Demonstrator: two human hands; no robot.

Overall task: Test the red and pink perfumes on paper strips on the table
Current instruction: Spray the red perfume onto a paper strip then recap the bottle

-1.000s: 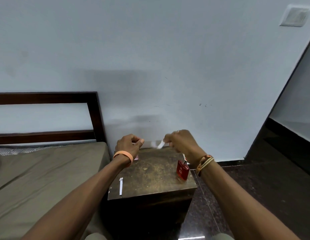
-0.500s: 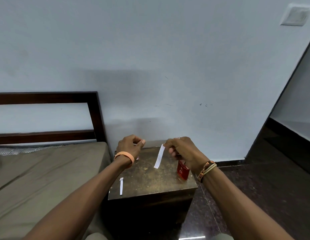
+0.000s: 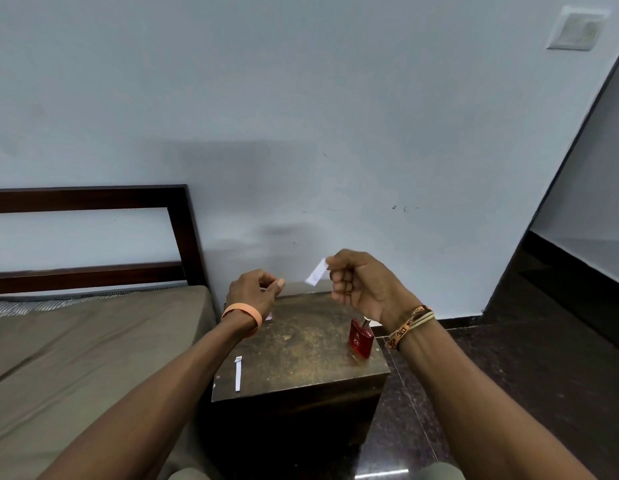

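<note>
My right hand (image 3: pixel 361 285) is raised above the small wooden table (image 3: pixel 301 362) and pinches a white paper strip (image 3: pixel 316 271) that sticks out to the left. My left hand (image 3: pixel 254 292) hovers over the table's back left corner, fingers curled round a small thing. Only a pink edge of the pink perfume bottle (image 3: pixel 268 317) shows beside the wrist; the rest is hidden. The red perfume bottle (image 3: pixel 360 338) stands on the table's right side, just under my right wrist. A second white strip (image 3: pixel 238 373) lies flat near the table's front left edge.
A bed (image 3: pixel 76 358) with a brown sheet and a dark wooden headboard (image 3: pixel 183 233) touches the table's left side. A pale wall rises right behind the table. Dark tiled floor (image 3: pixel 509 375) spreads to the right, toward a doorway.
My right hand has lifted the paper strip up and to the right, away from my left hand; the strip hung down half a second ago. My left hand has hardly moved.
</note>
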